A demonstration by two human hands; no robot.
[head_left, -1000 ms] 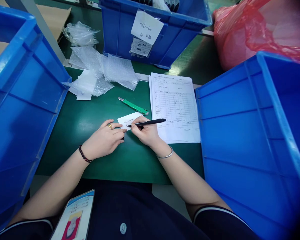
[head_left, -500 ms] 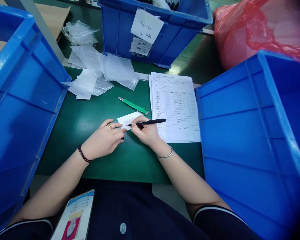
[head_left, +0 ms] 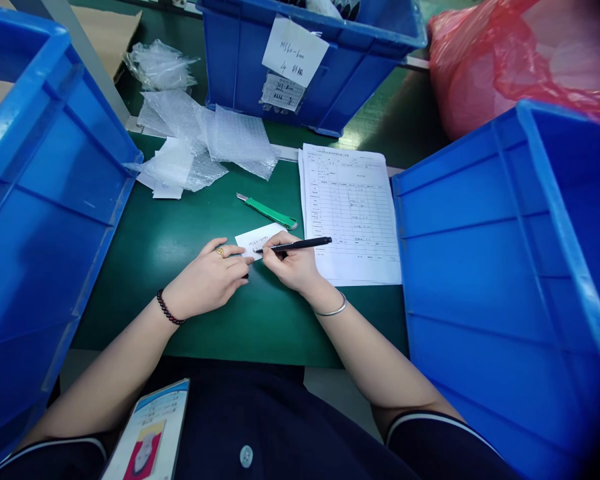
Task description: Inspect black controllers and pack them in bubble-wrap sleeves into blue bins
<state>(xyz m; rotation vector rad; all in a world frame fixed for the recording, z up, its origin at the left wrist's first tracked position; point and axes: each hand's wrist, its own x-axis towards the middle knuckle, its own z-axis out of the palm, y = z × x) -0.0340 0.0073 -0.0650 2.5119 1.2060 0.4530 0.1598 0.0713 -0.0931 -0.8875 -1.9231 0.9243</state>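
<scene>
My right hand [head_left: 294, 265] is closed round a black pen [head_left: 305, 244], its tip down on a small white paper slip [head_left: 253, 239] that bears handwriting. Fingertips of my left hand [head_left: 211, 277] rest on the slip's near left edge, the fingers stretched out. A small dark thing, too hidden to name, shows beneath that hand's fingertips. Just beyond the slip lies a green utility knife [head_left: 270, 213] with a bit of blade out. Printed forms [head_left: 353, 260] lie stacked to the right of my right hand.
Blue bins stand at the left [head_left: 55, 200], the right [head_left: 460, 253] and the back [head_left: 235, 67], the back one with handwritten labels [head_left: 295, 52]. Bubble-wrap bags [head_left: 240, 140] lie at the back left of the green table [head_left: 260, 333]. A red plastic bag [head_left: 460, 80] sits at the back right.
A little more writing appears on the slip at the pen tip. Both hands keep nearly the same place.
</scene>
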